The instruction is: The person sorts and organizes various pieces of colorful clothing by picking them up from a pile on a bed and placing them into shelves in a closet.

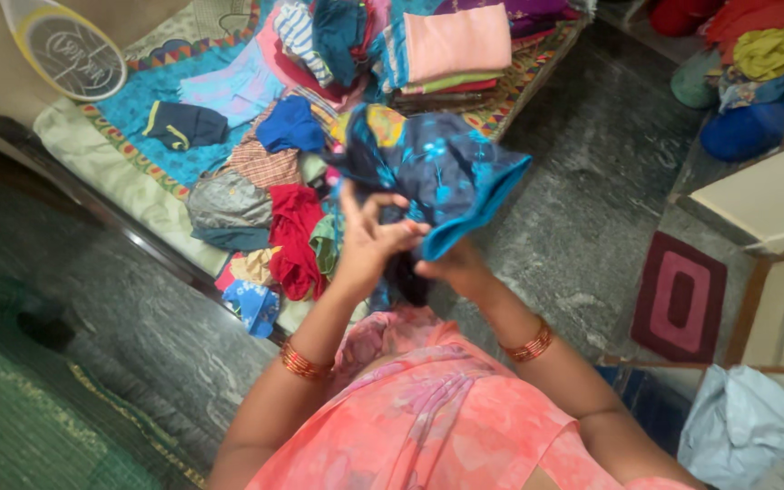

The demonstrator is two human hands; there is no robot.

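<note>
I hold a dark blue garment with light blue flower print and a turquoise hem up in front of my chest. My left hand grips its lower bunched part with fingers curled into the cloth. My right hand clutches the fabric from below, just right of the left hand. Both wrists wear orange-gold bangles. The garment's lower part is crumpled between my hands and partly hidden.
A bed with a blue patterned sheet carries a heap of loose clothes, among them a red cloth, and a folded stack. More clothes pile at the top right. A maroon mat lies on grey stone floor.
</note>
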